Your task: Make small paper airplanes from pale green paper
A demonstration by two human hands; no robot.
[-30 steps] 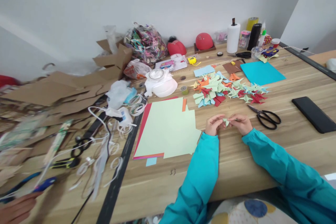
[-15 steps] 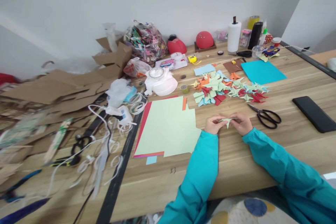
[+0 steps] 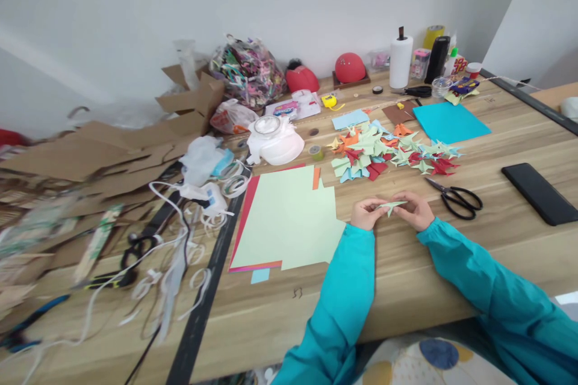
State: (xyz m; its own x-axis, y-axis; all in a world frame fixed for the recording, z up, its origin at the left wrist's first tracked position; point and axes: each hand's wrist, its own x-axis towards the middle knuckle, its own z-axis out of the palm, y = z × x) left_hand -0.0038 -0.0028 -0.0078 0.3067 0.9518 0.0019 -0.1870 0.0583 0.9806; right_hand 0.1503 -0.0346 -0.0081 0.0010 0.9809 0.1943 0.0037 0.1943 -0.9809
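Note:
A small pale green paper crane (image 3: pixel 391 207) is pinched between both hands, a little above the table's near edge. My left hand (image 3: pixel 365 213) grips its left side with thumb and forefinger. On the other side, my right hand (image 3: pixel 414 211) is closed on it with fingertips curled inward. Beyond the hands lies a heap of folded paper cranes (image 3: pixel 371 143) in green, orange, red, yellow and light blue. Pale green paper sheets (image 3: pixel 289 216) are stacked left of my left hand, over red and orange ones. Black-handled scissors (image 3: pixel 458 200) rest just right of my right hand.
A black phone (image 3: pixel 539 194) lies at the right, and a blue sheet (image 3: pixel 451 122) behind it. White cords, a power strip (image 3: pixel 205 197) and flattened cardboard (image 3: pixel 90 153) crowd the left. Along the wall stand a bulging clear bag (image 3: pixel 250 71), red domes and a white paper roll (image 3: pixel 400 63).
The right fingers have shifted slightly on the paper crane, and more of its pale green top edge now shows. Both hands stay in about the same place.

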